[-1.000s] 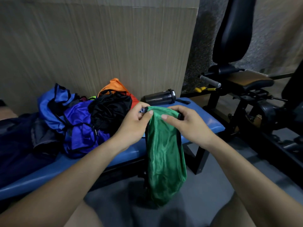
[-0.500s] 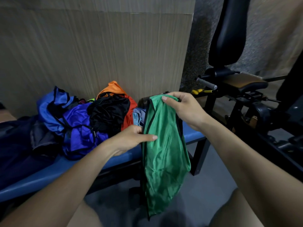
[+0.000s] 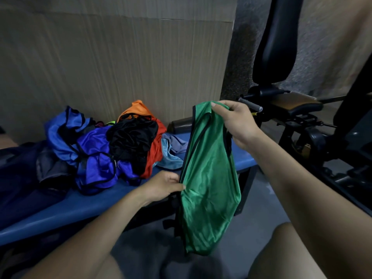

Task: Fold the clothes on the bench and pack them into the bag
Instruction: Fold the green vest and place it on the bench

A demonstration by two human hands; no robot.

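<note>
A shiny green vest [image 3: 209,178] with black trim hangs in front of the blue bench [image 3: 100,202]. My right hand [image 3: 235,121] grips its top edge, held high. My left hand [image 3: 163,186] pinches its left edge about halfway down. On the bench lies a heap of clothes: blue garments [image 3: 88,150], a black one [image 3: 132,137], an orange-red one [image 3: 155,141] and a pale blue cloth [image 3: 171,152]. A dark navy bag [image 3: 18,178] sits at the left end of the bench, partly cut off by the frame.
A dark bottle [image 3: 181,123] lies on the bench behind the vest, against the wooden wall panel. A black gym machine [image 3: 291,109] with padded seat and handle stands to the right. Grey floor lies below, and my knees show at the bottom.
My left hand has slid from the vest's top down its left edge to the middle. My right hand has kept the top edge and lifted it, stretching the vest out lengthwise.
</note>
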